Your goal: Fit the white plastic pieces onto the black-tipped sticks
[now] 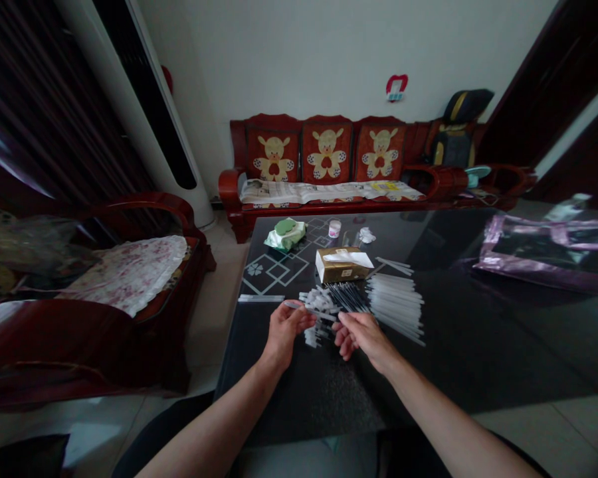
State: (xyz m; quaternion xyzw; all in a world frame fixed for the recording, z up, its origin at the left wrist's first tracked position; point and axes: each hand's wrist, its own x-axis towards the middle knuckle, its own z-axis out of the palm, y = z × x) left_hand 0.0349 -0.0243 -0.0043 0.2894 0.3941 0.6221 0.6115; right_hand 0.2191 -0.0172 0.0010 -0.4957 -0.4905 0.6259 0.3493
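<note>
My left hand [282, 334] is closed around one end of a thin, translucent whitish tube [323, 314], which lies nearly level just above the black table. At the tube's other end, the thumb and forefinger of my right hand [363, 335] are pinched together, the remaining fingers curled below. Right behind my hands is a heap of short white pieces [316, 297], cap-like but too small to make out. Beside it lies a bundle of thin dark rods [347, 297] resembling pen refills. Many long whitish tubes [396, 302] are laid side by side to the right.
A gold tissue box [341, 271] stands behind the piles. Farther back are a green wipes pack [286, 234], a small round tub [334, 228] and crumpled white tissue [367, 235]. Loose tubes [262, 299] lie left. A purple-edged clear bag [548, 252] occupies the table's right side.
</note>
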